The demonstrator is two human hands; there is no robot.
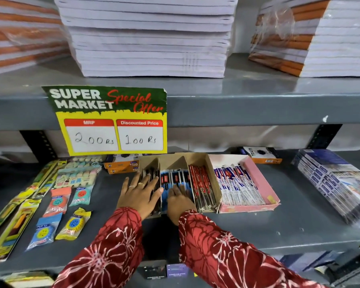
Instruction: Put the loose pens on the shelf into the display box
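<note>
A brown cardboard display box (211, 173) with three compartments stands on the grey shelf. Its left compartment holds dark pens (152, 175), the middle one blue-packed pens (176, 178), the right one red-packed pens (203, 188). My left hand (138, 195) lies flat with spread fingers on the box's left wall and the dark pens. My right hand (180, 201) rests palm down on the blue-packed pens in the middle compartment, fingers together. Whether either hand grips a pen I cannot tell.
A pink box (262, 183) of white-and-blue pens adjoins the display box on the right. Packed toys and sharpeners (71, 204) lie to the left, stacked booklets (333, 179) to the right. An offer sign (112, 119) hangs from the upper shelf edge (258, 109).
</note>
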